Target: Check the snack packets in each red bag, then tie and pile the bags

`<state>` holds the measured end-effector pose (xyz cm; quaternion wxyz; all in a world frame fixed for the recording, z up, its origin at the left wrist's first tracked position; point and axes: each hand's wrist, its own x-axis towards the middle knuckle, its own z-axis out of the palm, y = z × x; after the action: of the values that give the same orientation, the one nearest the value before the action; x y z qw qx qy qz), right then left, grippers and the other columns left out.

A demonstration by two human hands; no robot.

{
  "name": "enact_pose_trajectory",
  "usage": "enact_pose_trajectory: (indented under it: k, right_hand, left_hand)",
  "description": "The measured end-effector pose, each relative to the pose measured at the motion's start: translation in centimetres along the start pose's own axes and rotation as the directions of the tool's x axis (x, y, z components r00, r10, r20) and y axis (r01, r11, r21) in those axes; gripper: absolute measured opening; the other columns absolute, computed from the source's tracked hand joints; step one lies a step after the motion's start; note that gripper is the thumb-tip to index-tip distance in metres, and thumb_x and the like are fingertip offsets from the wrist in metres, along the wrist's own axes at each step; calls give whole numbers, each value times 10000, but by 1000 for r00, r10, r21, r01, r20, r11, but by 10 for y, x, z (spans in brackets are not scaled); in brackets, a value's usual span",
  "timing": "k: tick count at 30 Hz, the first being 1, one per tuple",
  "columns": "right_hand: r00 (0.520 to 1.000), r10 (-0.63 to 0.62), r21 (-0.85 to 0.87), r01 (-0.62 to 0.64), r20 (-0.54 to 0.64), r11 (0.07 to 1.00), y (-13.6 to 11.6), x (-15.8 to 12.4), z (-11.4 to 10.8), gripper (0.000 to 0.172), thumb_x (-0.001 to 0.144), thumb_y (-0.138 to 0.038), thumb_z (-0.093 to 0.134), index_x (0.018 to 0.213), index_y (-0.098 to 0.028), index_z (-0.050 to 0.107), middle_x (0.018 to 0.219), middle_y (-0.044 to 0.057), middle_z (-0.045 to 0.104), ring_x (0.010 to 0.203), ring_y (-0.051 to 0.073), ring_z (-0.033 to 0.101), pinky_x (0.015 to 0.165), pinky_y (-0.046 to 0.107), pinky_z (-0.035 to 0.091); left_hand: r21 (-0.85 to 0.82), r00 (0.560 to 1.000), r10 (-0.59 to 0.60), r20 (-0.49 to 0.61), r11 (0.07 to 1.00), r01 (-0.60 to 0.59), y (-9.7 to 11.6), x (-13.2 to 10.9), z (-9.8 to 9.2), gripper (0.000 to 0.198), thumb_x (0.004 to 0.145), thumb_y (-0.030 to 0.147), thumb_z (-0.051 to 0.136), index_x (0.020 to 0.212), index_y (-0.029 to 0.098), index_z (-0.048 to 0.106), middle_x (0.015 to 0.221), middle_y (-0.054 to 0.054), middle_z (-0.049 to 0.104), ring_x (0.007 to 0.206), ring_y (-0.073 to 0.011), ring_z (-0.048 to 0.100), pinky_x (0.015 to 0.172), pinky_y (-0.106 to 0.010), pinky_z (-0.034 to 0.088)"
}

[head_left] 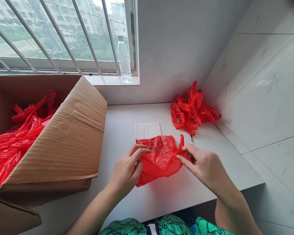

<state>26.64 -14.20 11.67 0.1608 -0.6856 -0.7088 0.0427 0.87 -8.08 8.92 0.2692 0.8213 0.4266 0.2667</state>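
A thin red plastic bag (pixel 159 166) is stretched between my two hands, just over the white table. On its left side, my left hand (pixel 129 166) has the bag's edge between the thumb and the fingers, with the index finger lying across the top. My right hand (pixel 203 164) pinches the bag's gathered right end between thumb and forefinger, and a short twisted tip sticks up there. Partly behind the bag lies a white sheet with printed or written rows (pixel 148 130).
To the left, an open cardboard box (pixel 71 130) holds many crumpled red bags (pixel 26 137). A heap of knotted red bags (pixel 191 109) lies at the back right, a dark pen tip (pixel 191 138) beside it. A water bottle (pixel 123 60) stands on the sill by the barred window.
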Motion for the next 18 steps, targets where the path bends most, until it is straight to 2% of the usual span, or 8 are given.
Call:
enact_pose_trajectory:
  k: [2,4,5,7,10,13,16,18]
  right_hand:
    - [969,-138,194,98,205,976,-6,1,1,159,947,-344,557,840,-236,605,723,-31,668,617,143,622,568,254,427]
    - [933,-225,339,123,282,933,-10,6,10,87,941,-307,568,913,-248,627,859,-22,703,749,153,663,657,259,491]
    - [934,-241,384,128,262,914,-10,10,17,97,943,-297,566,1007,-255,627,973,-5,711,858,165,677,729,273,519]
    - [956,-234,408,145,177,902,-8,20,33,250,951,-277,549,1200,-261,568,1256,51,643,1122,200,634,899,331,528]
    - [984,-170,266,149,57,952,-1,35,57,382,913,-254,594,1285,-234,508,1534,128,391,1405,291,407,1074,476,447]
    - [990,-136,128,140,-38,982,3,46,70,517,832,-234,683,1307,-211,482,1593,162,260,1460,368,283,1109,579,386]
    - [978,-140,150,163,-155,975,2,53,69,502,806,-145,634,1275,-208,466,1543,165,342,1433,352,331,1102,566,392]
    - [958,-97,213,158,-268,964,1,58,64,446,768,-58,547,1183,-205,474,1477,169,417,1390,328,401,1065,535,425]
  left_hand:
    - [-93,996,43,-78,994,-51,4,0,-3,393,915,61,321,1041,241,647,1188,-26,626,1036,-147,619,824,-250,488]
    - [-191,990,71,-122,977,-94,6,0,-5,357,927,52,316,916,209,636,1090,-29,640,957,-125,621,779,-224,487]
    - [-250,989,72,-132,963,-103,6,0,-5,349,934,52,312,861,195,622,1049,-33,638,896,-114,621,732,-212,488]
    - [-361,989,57,-137,927,-104,6,0,-7,350,944,59,307,772,176,588,991,-39,629,772,-96,604,630,-196,475]
    - [-406,986,60,-157,906,-120,5,-1,-11,366,937,56,317,692,168,564,907,-38,616,718,-93,575,610,-201,454]
    - [-344,983,126,-132,924,-165,5,-1,-15,381,918,54,312,680,174,583,866,-35,599,781,-112,583,696,-227,454]
    - [-155,982,173,76,975,-159,7,2,-13,329,890,103,367,815,207,670,1065,-41,597,770,-118,580,695,-262,440]
    - [66,972,120,201,988,-136,7,7,-7,303,870,169,439,970,274,704,1252,-31,544,743,-120,569,647,-278,409]
